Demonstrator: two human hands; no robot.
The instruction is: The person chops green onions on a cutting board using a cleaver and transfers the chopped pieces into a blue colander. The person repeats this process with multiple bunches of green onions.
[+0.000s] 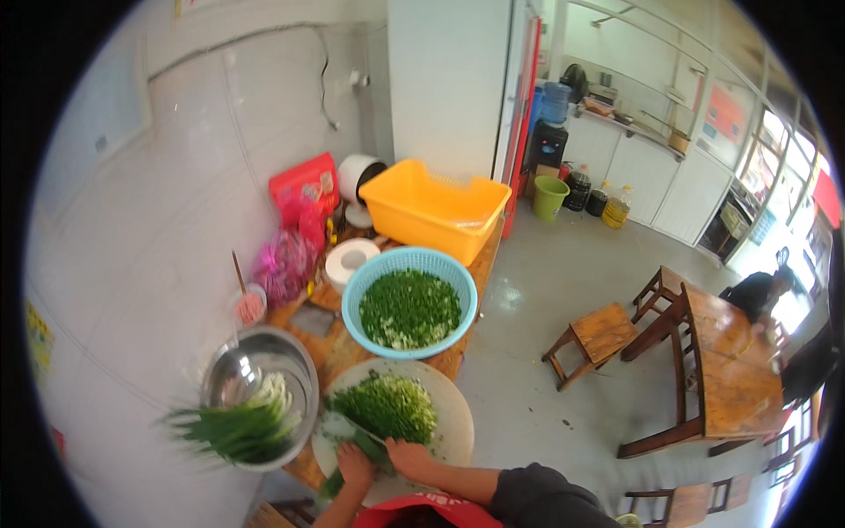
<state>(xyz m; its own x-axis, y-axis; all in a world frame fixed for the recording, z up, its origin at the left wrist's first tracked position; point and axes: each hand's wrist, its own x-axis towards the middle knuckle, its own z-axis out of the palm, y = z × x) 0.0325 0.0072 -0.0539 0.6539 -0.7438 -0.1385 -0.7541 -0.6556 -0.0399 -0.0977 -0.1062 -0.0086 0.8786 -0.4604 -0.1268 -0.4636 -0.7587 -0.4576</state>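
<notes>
On a round white cutting board (pixel 459 422), my left hand (pixel 356 465) presses down on a bunch of green onions (pixel 332 484). Beside it, my right hand (pixel 408 457) grips a knife, whose blurred blade (pixel 360 424) lies across the greens. A heap of chopped green onion (pixel 389 404) covers the board just beyond both hands. Further back, a light-blue plastic colander (pixel 353 320) holds more chopped green onion (pixel 409 307). At the left, whole green onions (pixel 244 429) rest in a stainless steel bowl (pixel 305 369), their leaves hanging over its rim.
A yellow plastic basket (pixel 429 221), a paper roll (pixel 350 261) and pink plastic bags (pixel 287 264) crowd the back of the wooden table (pixel 330 346). Near the wall is a small container of pink stuff (pixel 249 307). A person (pixel 759 290) is at another wooden table (pixel 733 369), right.
</notes>
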